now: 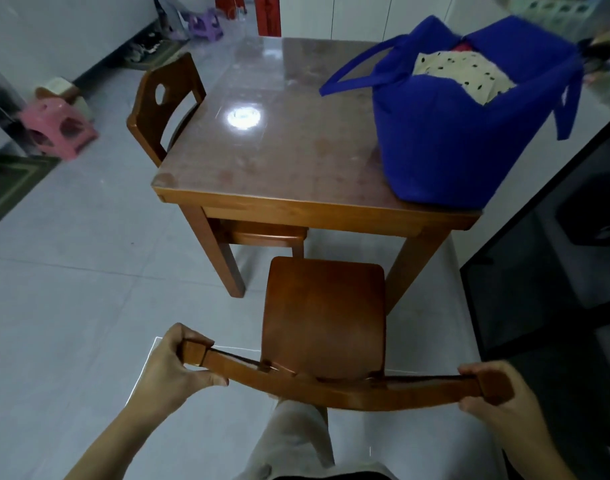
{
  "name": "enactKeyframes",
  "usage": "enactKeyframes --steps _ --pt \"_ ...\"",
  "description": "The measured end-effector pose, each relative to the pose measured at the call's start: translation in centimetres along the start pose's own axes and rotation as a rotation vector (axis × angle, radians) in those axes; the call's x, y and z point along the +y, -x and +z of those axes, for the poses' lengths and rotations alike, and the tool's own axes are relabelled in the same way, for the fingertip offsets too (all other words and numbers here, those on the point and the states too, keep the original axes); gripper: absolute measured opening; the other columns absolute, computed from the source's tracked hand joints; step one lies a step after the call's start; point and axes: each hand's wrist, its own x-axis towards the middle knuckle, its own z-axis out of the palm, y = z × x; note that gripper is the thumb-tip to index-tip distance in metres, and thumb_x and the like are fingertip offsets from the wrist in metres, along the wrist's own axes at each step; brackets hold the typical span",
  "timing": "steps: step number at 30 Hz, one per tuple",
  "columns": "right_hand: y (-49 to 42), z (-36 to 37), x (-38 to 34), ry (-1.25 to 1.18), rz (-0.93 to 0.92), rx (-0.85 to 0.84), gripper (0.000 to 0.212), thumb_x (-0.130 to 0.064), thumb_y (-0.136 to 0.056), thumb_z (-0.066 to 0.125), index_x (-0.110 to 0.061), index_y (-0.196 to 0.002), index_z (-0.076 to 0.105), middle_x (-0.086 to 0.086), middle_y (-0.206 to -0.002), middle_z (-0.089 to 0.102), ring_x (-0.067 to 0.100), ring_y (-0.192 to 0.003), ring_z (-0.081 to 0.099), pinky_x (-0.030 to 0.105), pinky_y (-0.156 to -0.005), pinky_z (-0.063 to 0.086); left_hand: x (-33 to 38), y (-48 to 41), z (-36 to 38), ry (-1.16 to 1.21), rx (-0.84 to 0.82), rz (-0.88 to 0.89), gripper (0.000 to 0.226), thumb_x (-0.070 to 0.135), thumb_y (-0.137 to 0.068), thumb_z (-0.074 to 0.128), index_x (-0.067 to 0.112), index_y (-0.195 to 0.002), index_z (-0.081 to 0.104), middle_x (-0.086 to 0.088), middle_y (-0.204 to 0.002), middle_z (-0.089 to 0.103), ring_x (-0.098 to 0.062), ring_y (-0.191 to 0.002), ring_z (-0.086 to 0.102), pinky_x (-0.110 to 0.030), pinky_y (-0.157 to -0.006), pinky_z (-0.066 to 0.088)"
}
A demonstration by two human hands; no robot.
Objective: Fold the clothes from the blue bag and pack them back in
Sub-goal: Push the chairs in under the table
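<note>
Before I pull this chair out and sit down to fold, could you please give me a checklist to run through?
1. Grip on the chair: left hand and right hand each hold an end of its top rail: ok.
2. Seat free to sit on: nothing lies on it: ok.
3. Blue bag stable: upright on the table, but at its right front corner: cannot tell.
4. Clothes ready: a spotted garment shows in the bag's open top, none taken out yet: ok.
5. Folding room: the tabletop left of the bag is bare: ok.
6. Floor behind me: out of view: cannot tell.
</note>
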Motion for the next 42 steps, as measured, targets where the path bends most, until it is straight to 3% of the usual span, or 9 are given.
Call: enactKeyframes --steps 4,7,11,13,21,25,29,35,42 --pt "-1.6 0.5 -1.6 0.003 0.014 -0.013 0.056 0.015 -0.043 0.083 -0.005 -0.091 0.061 0.005 -0.095 0.063 0.022 -0.094 0.058 0.023 -0.065 0.036 0.9 -3.7 -0.7 0.013 -0.036 -0.021 0.069 0.034 -0.016 0.086 0.035 -0.08 0.06 0.01 -0.083 0.066 -0.005 -0.078 0.06 -0.012 -0.064 0.044" --pt "-2.6 0.6 -2.8 0.063 0.023 -0.02 0.087 -0.019 -0.008 0.088 -0.003 -0.089 0.062 0.004 -0.093 0.065 0.015 -0.089 0.059 0.022 -0.067 0.037 1.7 -5.7 -1.2 0.008 -0.051 -0.031 0.072 0.04 -0.012 0.082 0.039 -0.08 0.06 0.017 -0.086 0.065 -0.003 -0.076 0.06 -0.008 -0.061 0.043" --pt "-3.4 0.7 -4.2 -0.011 0.047 -0.013 0.055 0.024 -0.043 0.079 0.0 -0.089 0.062 0.009 -0.096 0.064 0.018 -0.091 0.058 0.021 -0.067 0.036 2.4 -6.7 -1.5 -0.007 -0.058 -0.032 0.071 0.041 -0.012 0.083 0.04 -0.079 0.059 0.016 -0.089 0.066 -0.004 -0.078 0.061 -0.011 -0.063 0.045" --pt "-3.6 0.5 -4.4 -0.017 0.038 0.017 0.052 0.03 -0.047 0.073 0.001 -0.089 0.061 0.01 -0.096 0.065 0.019 -0.09 0.058 0.022 -0.067 0.037 2.5 -6.7 -1.0 -0.011 -0.059 -0.033 0.072 0.041 -0.012 0.083 0.04 -0.08 0.059 0.017 -0.089 0.066 -0.003 -0.078 0.061 -0.01 -0.063 0.045" --pt "-4.9 0.0 -4.7 -0.029 -0.033 0.055 0.051 0.026 -0.052 0.073 -0.004 -0.092 0.061 0.006 -0.098 0.064 0.018 -0.091 0.058 0.024 -0.068 0.04 2.8 -7.2 0.4 0.007 -0.01 -0.025 0.067 0.039 -0.011 0.08 0.031 -0.075 0.062 -0.002 -0.082 0.066 -0.001 -0.075 0.06 -0.006 -0.059 0.043" --pt "-6.0 -0.2 -5.0 -0.01 -0.065 0.04 0.049 0.026 -0.054 0.073 -0.002 -0.092 0.061 0.006 -0.095 0.065 0.018 -0.089 0.06 0.023 -0.067 0.04 2.8 -7.8 0.8 -0.022 0.002 -0.007 0.072 0.046 -0.012 0.081 0.039 -0.081 0.06 0.0 -0.077 0.066 -0.002 -0.078 0.059 -0.007 -0.061 0.043" --pt "-7.4 -0.1 -4.7 -0.01 -0.063 0.046 0.047 0.023 -0.056 0.074 -0.004 -0.092 0.061 0.009 -0.095 0.065 0.021 -0.089 0.06 0.025 -0.068 0.042 3.0 -9.3 0.7 -0.031 -0.019 0.005 0.071 0.039 -0.018 0.088 0.038 -0.082 0.059 0.014 -0.084 0.066 -0.003 -0.078 0.059 -0.012 -0.063 0.044" --pt "-10.1 0.4 -5.0 -0.015 -0.075 0.059 0.043 0.02 -0.06 0.073 -0.005 -0.093 0.061 0.009 -0.095 0.064 0.023 -0.089 0.06 0.027 -0.068 0.044 4.4 -12.2 1.2 -0.045 -0.018 0.031 0.065 0.02 -0.032 0.094 0.017 -0.087 0.059 0.002 -0.082 0.064 -0.015 -0.082 0.06 -0.027 -0.07 0.046" --pt "-13.0 -0.3 -6.3 -0.011 -0.073 0.06 0.043 0.021 -0.058 0.074 -0.005 -0.09 0.062 0.009 -0.096 0.066 0.024 -0.09 0.061 0.027 -0.068 0.044 5.3 -14.4 1.9 -0.019 -0.011 0.006 0.069 0.023 -0.028 0.097 0.018 -0.085 0.059 0.0 -0.078 0.065 -0.02 -0.079 0.062 -0.034 -0.071 0.048"
